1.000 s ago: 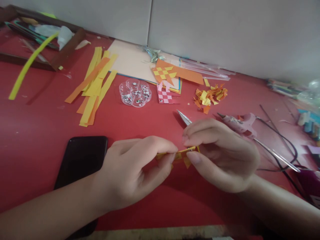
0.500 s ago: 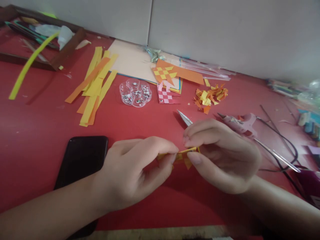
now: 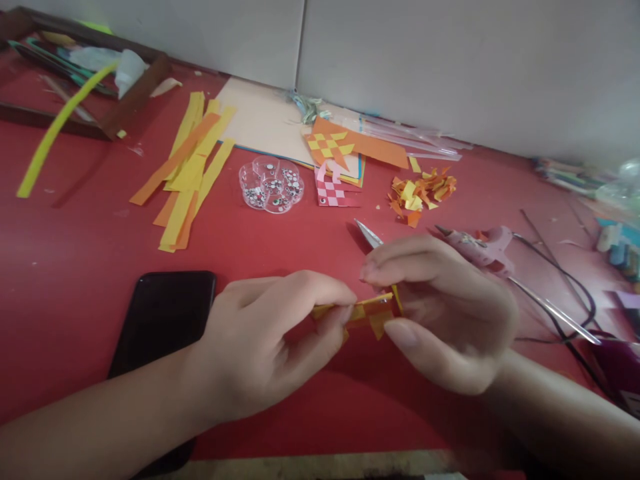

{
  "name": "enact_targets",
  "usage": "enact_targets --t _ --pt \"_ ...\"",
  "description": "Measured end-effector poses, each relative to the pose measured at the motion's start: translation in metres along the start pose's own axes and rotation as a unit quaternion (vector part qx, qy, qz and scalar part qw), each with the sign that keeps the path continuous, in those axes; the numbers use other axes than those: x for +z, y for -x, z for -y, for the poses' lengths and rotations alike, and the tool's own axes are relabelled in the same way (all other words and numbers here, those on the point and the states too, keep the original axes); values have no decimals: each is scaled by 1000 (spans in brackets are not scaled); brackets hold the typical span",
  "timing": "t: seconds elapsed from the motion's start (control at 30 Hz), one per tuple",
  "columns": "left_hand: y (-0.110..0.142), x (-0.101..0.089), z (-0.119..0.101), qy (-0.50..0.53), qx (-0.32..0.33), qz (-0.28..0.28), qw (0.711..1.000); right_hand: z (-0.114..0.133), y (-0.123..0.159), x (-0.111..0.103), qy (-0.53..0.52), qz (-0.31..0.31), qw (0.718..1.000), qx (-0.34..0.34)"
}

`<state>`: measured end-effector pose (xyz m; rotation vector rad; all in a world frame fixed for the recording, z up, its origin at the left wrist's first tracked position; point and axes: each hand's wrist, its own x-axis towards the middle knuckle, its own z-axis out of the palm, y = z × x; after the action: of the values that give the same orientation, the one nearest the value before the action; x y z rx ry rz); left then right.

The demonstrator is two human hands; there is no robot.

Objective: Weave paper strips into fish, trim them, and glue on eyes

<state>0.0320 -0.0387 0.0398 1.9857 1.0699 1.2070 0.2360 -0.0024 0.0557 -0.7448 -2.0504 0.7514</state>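
Note:
My left hand (image 3: 270,333) pinches a small woven orange and yellow paper piece (image 3: 367,310) between thumb and fingers, seen nearly edge-on. A small shiny spot, perhaps a googly eye, shows near its right end. Around that end curves my right hand (image 3: 445,313), its thumb and fingertips apart with a gap between them. Whether its hidden fingers touch the paper I cannot tell. Just beyond the right hand a pointed scissors blade (image 3: 369,233) sticks out; the rest is covered. A pink glue gun (image 3: 485,249) lies to the right.
Farther back lie a clear case of googly eyes (image 3: 271,187), a pink woven paper fish (image 3: 331,190), an orange-yellow woven fish (image 3: 330,147) and paper scraps (image 3: 423,190). Paper strips (image 3: 193,173) and a black phone (image 3: 163,320) are at left. A cord (image 3: 565,267) trails right.
My right thumb has drawn away from the woven paper piece, widening the gap to the fingers and baring its right end. My left hand keeps its pinch almost unmoved.

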Motion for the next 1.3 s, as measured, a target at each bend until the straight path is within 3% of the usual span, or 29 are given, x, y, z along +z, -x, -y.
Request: enact_targets --t 0.13,0.53,0.67,0.77,0.87,0.93,1.0,1.13,1.3 --pt "-1 -1 -1 8 -8 -1 1000 -3 4 0 -10 1 1000 22" --pt "0 0 1 28 -14 14 999 1 -4 3 19 -18 1000 0" --pt "2 2 2 80 -79 18 994 -4 -1 3 -14 -3 1000 26" --pt "0 4 4 154 -203 -12 967 -9 1 4 -115 14 987 108" --pt "-6 3 10 275 -320 -23 906 -14 -1 6 -190 29 957 216" --pt "-9 3 15 341 -369 -25 864 -18 -4 6 -205 12 940 272" --pt "-11 2 21 375 -387 -30 841 -23 -6 5 -223 -30 924 309" --pt "-12 2 29 395 -386 19 833 -36 -8 2 -278 -92 897 332" --pt "-14 6 33 357 -382 66 850 -44 -10 1 -306 -112 882 339"
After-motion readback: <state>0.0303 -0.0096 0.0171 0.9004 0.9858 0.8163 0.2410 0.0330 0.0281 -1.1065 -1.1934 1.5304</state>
